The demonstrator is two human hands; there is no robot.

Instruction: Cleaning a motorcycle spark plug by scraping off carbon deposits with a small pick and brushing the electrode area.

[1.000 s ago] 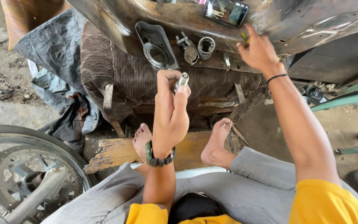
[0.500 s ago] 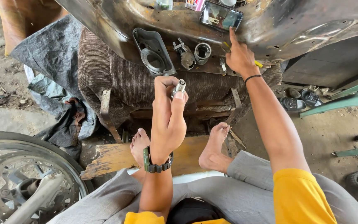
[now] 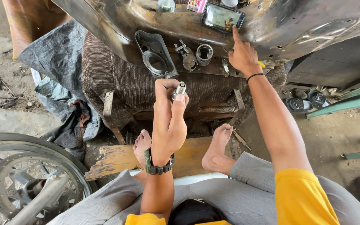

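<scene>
My left hand (image 3: 169, 118) is raised in front of me, its fingertips pinched on a small silver cylindrical metal part (image 3: 180, 88). A dark watch sits on that wrist. My right hand (image 3: 242, 54) reaches out over the rusty metal bench (image 3: 117, 25), index finger stretched toward a smartphone (image 3: 222, 16) that lies there with its screen lit. A yellow-handled tool (image 3: 261, 64) peeks out from under that hand; whether the fingers grip it is hidden. My bare feet rest on a wooden board (image 3: 113, 160) below.
On the bench lie a dark oval housing (image 3: 155, 54), a small metal fitting (image 3: 187, 56) and a short metal sleeve (image 3: 204, 54). A spoked motorcycle wheel (image 3: 21, 179) is at lower left, grey tarpaulin (image 3: 51, 62) at left, black sandals (image 3: 309, 102) and green metal bars at right.
My right hand has moved from the bench's edge up toward the smartphone, index finger now extended. My left hand has held the silver part in about the same place.
</scene>
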